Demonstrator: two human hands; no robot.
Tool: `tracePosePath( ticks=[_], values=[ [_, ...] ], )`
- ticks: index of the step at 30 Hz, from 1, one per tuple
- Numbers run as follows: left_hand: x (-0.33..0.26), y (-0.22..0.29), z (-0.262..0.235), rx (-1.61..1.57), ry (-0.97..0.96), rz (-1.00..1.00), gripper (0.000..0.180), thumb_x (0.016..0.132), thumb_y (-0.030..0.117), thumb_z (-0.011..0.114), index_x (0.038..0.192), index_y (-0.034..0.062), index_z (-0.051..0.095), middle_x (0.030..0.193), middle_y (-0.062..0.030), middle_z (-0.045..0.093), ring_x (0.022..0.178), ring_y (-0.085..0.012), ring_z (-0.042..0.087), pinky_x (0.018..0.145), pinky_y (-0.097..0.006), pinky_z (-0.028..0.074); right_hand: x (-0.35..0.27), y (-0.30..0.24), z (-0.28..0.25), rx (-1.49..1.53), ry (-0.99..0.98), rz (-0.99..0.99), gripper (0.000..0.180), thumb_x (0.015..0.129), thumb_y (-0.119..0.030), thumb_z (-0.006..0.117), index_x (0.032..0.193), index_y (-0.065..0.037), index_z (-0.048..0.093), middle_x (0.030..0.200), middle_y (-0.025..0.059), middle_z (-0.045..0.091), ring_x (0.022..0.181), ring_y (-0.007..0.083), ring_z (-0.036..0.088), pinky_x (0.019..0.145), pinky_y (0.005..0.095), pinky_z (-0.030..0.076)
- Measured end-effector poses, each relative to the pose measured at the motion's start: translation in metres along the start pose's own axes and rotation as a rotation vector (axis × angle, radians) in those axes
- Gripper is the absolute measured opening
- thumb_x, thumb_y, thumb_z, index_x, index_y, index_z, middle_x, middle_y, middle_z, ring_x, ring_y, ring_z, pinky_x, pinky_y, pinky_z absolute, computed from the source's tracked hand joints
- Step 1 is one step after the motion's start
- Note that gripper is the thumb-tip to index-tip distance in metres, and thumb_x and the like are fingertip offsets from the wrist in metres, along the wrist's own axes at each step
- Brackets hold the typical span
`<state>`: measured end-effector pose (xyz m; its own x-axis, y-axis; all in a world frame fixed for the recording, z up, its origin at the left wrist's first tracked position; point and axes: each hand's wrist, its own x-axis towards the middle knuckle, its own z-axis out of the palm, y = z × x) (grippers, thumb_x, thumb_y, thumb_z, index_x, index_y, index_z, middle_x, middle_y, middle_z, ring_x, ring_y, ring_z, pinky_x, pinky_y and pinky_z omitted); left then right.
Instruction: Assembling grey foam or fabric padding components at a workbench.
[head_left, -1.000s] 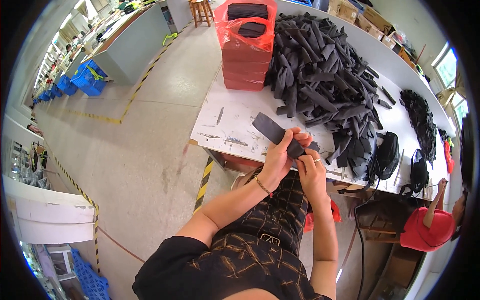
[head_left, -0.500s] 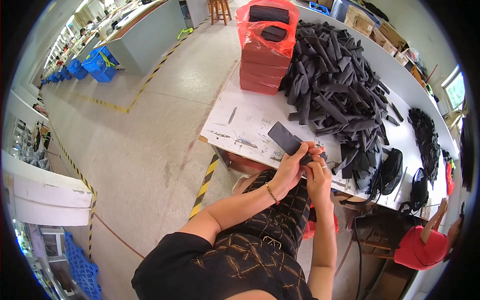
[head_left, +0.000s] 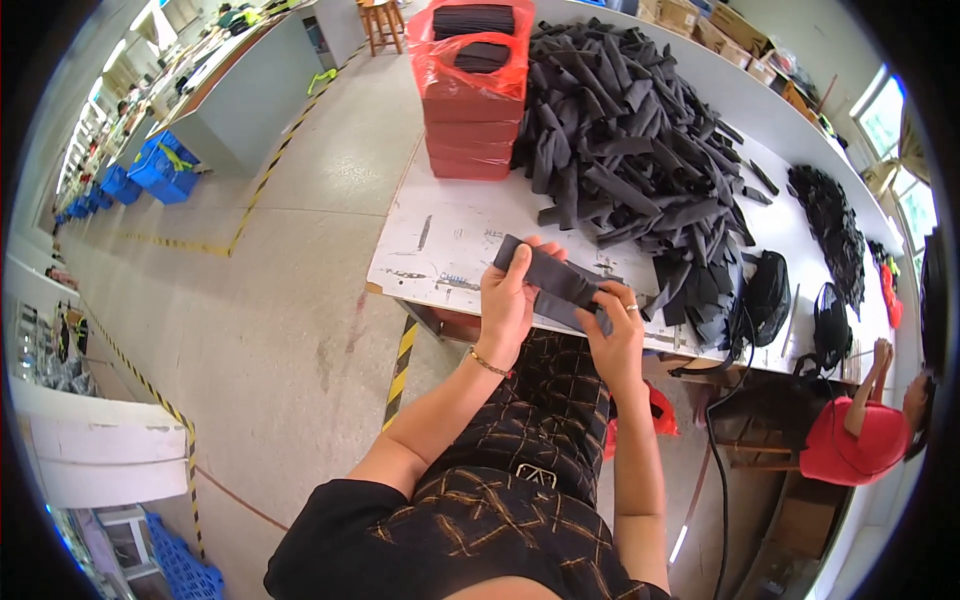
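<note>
A dark grey fabric strip (head_left: 560, 276) is stretched between my two hands over the front edge of the white table (head_left: 408, 240). My left hand (head_left: 508, 300) grips its upper left end, thumb on top and fingers behind. At the lower right end, my right hand (head_left: 616, 338) pinches the strip between thumb and fingers. Another dark grey flat piece (head_left: 560, 311) shows just below the strip; whether it is joined to it I cannot tell. Beyond my hands a big heap of similar dark strips (head_left: 630, 140) covers much of the table.
A red plastic bag (head_left: 470, 135) packed with stacked dark pieces stands left of the heap. Black bags (head_left: 768, 298) and a smaller dark pile (head_left: 830, 230) lie to the right. A person in red (head_left: 855, 440) sits at the far right. A black cable (head_left: 716, 450) hangs off the table.
My hands were close together at the strip's lower end. Now they are apart, the left having shifted to the upper left end. The whole view has also shifted slightly.
</note>
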<state>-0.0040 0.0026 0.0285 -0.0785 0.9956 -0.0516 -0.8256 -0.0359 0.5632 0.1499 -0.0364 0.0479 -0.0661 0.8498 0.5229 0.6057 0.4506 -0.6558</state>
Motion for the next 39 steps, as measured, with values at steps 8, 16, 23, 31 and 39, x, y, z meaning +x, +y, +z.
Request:
tracePosePath(
  ticks=[8, 16, 23, 31, 39],
  values=[
    [0.002, -0.007, 0.003, -0.11, -0.087, 0.071, 0.024, 0.096, 0.017, 0.056, 0.112, -0.0015, 0.057, 0.105, -0.0172, 0.066, 0.101, -0.031, 0.064, 0.094, -0.044, 0.051, -0.01, 0.02, 0.017, 0.69, 0.359, 0.407, 0.015, 0.088, -0.012, 0.068, 0.088, 0.001, 0.06, 0.101, 0.0035, 0.053, 0.079, 0.008, 0.048, 0.069, 0.0213, 0.04],
    [0.006, -0.013, -0.005, -0.094, -0.054, -0.012, 0.027, 0.095, 0.018, 0.058, 0.113, -0.0019, 0.056, 0.104, -0.0161, 0.065, 0.101, -0.0298, 0.063, 0.096, -0.045, 0.05, -0.005, 0.022, 0.011, 0.576, 0.273, 0.492, 0.019, 0.092, -0.018, 0.065, 0.087, 0.0, 0.066, 0.073, -0.0043, 0.057, 0.069, 0.0036, 0.048, 0.063, 0.0187, 0.037],
    [0.015, -0.016, -0.003, -0.042, 0.032, 0.052, 0.025, 0.095, 0.016, 0.057, 0.11, -0.0041, 0.057, 0.101, -0.0174, 0.066, 0.099, -0.0305, 0.064, 0.093, -0.044, 0.051, -0.012, 0.02, 0.015, 0.673, 0.149, 0.56, 0.029, 0.09, -0.005, 0.063, 0.113, 0.005, 0.05, 0.078, 0.0032, 0.061, 0.075, 0.0105, 0.06, 0.071, 0.0255, 0.052],
    [0.019, -0.018, -0.009, -0.071, -0.011, -0.018, 0.025, 0.096, 0.016, 0.057, 0.11, -0.0038, 0.057, 0.102, -0.0177, 0.066, 0.098, -0.0303, 0.064, 0.093, -0.043, 0.051, -0.018, 0.028, 0.005, 0.776, -0.006, 0.586, 0.036, 0.09, 0.001, 0.06, 0.121, 0.004, 0.042, 0.084, 0.0091, 0.063, 0.077, 0.0173, 0.065, 0.072, 0.0264, 0.053],
    [0.015, -0.014, -0.003, -0.109, -0.073, -0.076, 0.027, 0.095, 0.022, 0.058, 0.108, -0.0023, 0.058, 0.098, -0.0142, 0.066, 0.094, -0.0277, 0.065, 0.091, -0.044, 0.052, -0.015, 0.027, -0.003, 0.387, 0.174, 0.26, 0.019, 0.083, 0.001, 0.068, 0.102, -0.001, 0.065, 0.086, 0.0055, 0.064, 0.076, 0.0147, 0.055, 0.066, 0.0254, 0.046]
  ],
)
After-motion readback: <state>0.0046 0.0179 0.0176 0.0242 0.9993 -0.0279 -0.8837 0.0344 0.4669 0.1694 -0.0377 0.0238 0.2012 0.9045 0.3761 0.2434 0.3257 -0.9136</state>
